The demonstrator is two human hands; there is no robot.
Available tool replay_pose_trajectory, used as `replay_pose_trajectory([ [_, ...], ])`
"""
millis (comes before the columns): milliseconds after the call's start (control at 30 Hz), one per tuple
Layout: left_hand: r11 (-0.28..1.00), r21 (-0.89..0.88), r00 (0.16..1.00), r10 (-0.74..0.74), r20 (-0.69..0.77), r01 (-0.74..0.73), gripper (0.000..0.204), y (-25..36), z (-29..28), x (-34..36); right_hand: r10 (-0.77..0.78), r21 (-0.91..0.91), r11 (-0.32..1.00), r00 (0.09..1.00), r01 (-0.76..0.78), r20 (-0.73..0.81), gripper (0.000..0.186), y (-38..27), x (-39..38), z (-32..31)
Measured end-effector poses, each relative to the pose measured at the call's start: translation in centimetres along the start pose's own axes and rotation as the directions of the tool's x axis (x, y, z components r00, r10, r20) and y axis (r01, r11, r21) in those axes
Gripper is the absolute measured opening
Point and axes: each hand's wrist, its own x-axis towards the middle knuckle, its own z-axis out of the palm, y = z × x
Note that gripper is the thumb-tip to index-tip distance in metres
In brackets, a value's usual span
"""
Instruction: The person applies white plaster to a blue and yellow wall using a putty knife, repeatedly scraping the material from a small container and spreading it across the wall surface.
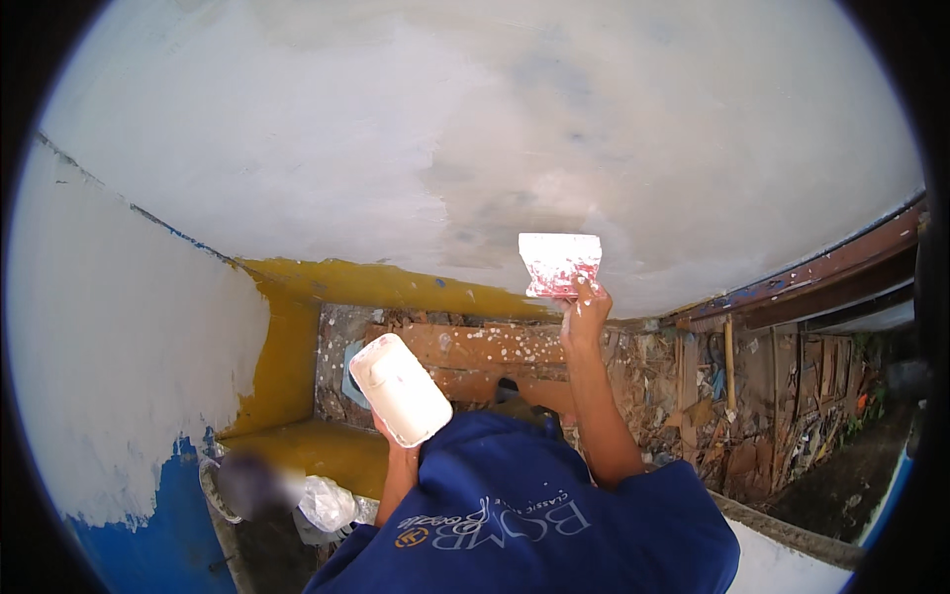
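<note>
My left hand (pixel 398 453) holds a cream rectangular plastic tub (pixel 427 401) from below, and most of its fingers are hidden behind it. Pale, smooth paste (pixel 386 371) lies inside the tub. Higher up and to the right, my right hand (pixel 588 309) is closed on the lower edge of a wide red putty spreader (pixel 561 265) smeared thickly with white. The spreader is in front of the whitish wall (pixel 495 148); whether its blade touches the wall I cannot tell. Darker, patchy areas show on the wall above it, with a smoother white area to the left.
An ochre painted band (pixel 396 284) runs along the wall's foot. Paint-spattered brown boards (pixel 475 346) and debris lie below. At left, a side wall (pixel 129 337) is white over blue. A crumpled plastic bag (pixel 327 503) sits lower left. A reddish beam (pixel 821 262) crosses the right.
</note>
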Motion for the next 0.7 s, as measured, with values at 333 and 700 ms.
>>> replay_pose_trajectory([
  [333,0.997,-0.081,0.992,-0.03,-0.121,0.021,0.064,2.7,-2.4,-0.5,0.423,0.054,0.906,0.894,-0.42,-0.146,0.019,16.2,6.2,1.4],
  [700,0.993,-0.113,1.0,0.017,-0.019,-0.019,0.057,2.6,0.9,1.3,0.113,0.22,0.965,0.983,-0.144,0.148,0.023,-4.9,-1.3,9.9],
])
